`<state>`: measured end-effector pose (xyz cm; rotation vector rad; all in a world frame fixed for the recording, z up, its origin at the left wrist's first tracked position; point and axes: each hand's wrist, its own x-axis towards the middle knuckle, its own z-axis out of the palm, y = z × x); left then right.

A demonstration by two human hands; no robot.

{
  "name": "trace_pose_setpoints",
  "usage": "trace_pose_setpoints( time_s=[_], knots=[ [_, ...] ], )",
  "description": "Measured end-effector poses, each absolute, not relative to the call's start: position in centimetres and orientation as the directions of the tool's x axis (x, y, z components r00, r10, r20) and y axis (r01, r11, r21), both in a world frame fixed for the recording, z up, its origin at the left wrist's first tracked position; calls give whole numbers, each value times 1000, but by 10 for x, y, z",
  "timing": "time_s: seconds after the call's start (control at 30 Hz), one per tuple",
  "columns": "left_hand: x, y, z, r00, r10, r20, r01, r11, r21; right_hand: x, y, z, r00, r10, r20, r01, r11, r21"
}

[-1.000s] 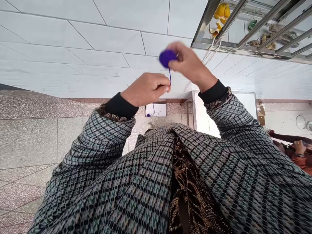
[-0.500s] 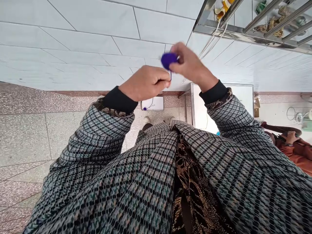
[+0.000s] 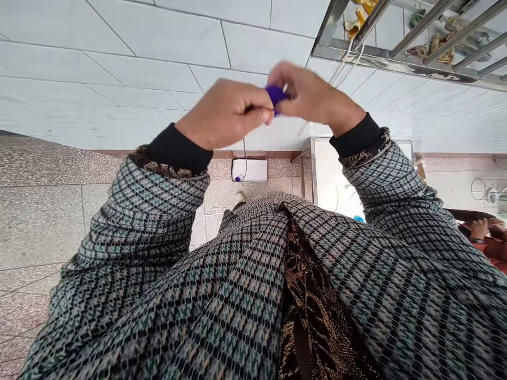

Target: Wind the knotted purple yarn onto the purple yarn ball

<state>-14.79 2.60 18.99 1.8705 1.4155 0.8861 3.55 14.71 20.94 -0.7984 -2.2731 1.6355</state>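
Observation:
My right hand [image 3: 312, 97] is raised in front of the white tiled wall, its fingers closed on a small purple ball of yarn [image 3: 276, 95]. My left hand [image 3: 225, 113] is closed in a pinch right beside the ball, its fingertips touching it. A thin purple strand [image 3: 244, 153] hangs from my left hand down toward a white box [image 3: 250, 170] on the floor. Both arms wear checked grey sleeves over black cuffs.
A metal window grille [image 3: 407, 37] juts out at the upper right with dried peels behind it. A white table [image 3: 328, 174] stands below my right arm. Speckled floor tiles [image 3: 43, 221] lie to the left. Another person's hand [image 3: 480, 229] shows at the far right.
My left hand has risen from below the ball to meet it, pinching beside my right fingers. The short strand between the hands is gone; the ball looks more hidden.

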Motion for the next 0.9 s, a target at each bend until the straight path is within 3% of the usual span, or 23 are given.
trace_pose_setpoints(
  time_s=[0.07, 0.13, 0.2, 0.27, 0.33, 0.4, 0.47, 0.57, 0.67, 0.8, 0.9],
  knots=[
    [-156, 32, 194, 53, 990, 134, 562, -141, 815, 43, 139, 215, -921, 326, -214, 283, 182, -942],
    [-159, 38, 192, -53, 997, 55, 514, -20, 858, 45, 132, 226, -954, 293, -67, 71, 5, -997],
    [-155, 43, 190, -31, 999, -25, 501, 37, 864, 39, 135, 235, -859, 501, 107, -181, -101, -978],
    [-146, 43, 196, 96, 994, -47, 566, -16, 824, 29, 149, 238, -676, 723, 141, -268, -63, -961],
    [-140, 40, 210, 215, 976, -18, 634, -126, 763, 21, 166, 233, -581, 803, 131, -136, 63, -989],
    [-142, 39, 225, 238, 968, 75, 659, -218, 720, 23, 175, 225, -694, 709, 127, 67, 239, -969],
    [-153, 42, 233, 180, 970, 163, 635, -242, 733, 32, 169, 219, -828, 560, 33, 177, 316, -932],
    [-170, 53, 224, 64, 972, 227, 468, -230, 853, 49, 142, 220, -894, 448, -3, 155, 304, -940],
    [-170, 62, 211, 100, 972, 211, 368, -233, 900, 56, 129, 229, -910, 414, -3, 130, 281, -951],
    [-149, 54, 226, 293, 942, 162, 498, -295, 816, 49, 159, 241, -899, 438, 15, 120, 279, -953],
    [-147, 45, 249, 252, 940, 230, 590, -337, 734, 40, 181, 242, -883, 468, 16, 155, 325, -933]
  ],
)
